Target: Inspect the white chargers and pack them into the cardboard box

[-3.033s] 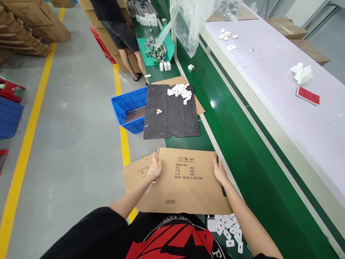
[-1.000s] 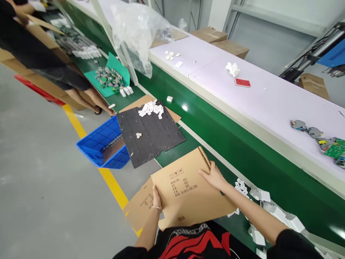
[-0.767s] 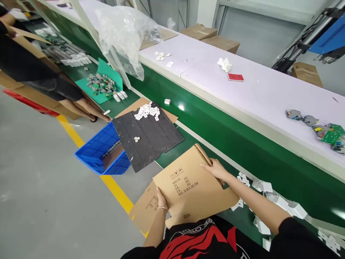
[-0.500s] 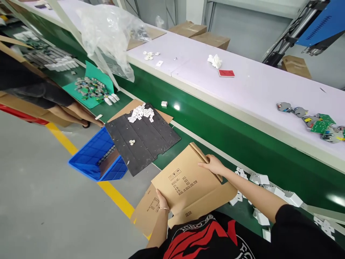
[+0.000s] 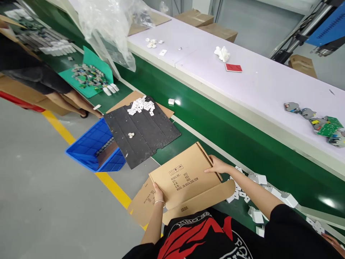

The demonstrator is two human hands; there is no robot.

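A brown cardboard box (image 5: 185,180) with printed text is held in front of my body, its near flap (image 5: 199,203) hanging out toward my shirt. On its left edge my left hand (image 5: 158,193) grips with the thumb on the printed face; the other fingers are hidden. At the far right corner my right hand (image 5: 217,165) is closed round the edge, thumb on top. Below the box at the left, another printed cardboard piece (image 5: 141,203) shows. Beyond the box lies a black board (image 5: 142,135) bearing small white plastic parts (image 5: 141,105).
A blue crate (image 5: 88,144) stands left of the board. White plastic housings (image 5: 256,215) lie on the green bench at right. The raised white shelf (image 5: 199,82) carries circuit boards (image 5: 327,126) and a red card (image 5: 233,67). A person's legs (image 5: 67,97) are at far left.
The box has tilted a little flatter, with both hands still on it. The camera view has shifted slightly. Part of another hand now shows at the lower right edge.
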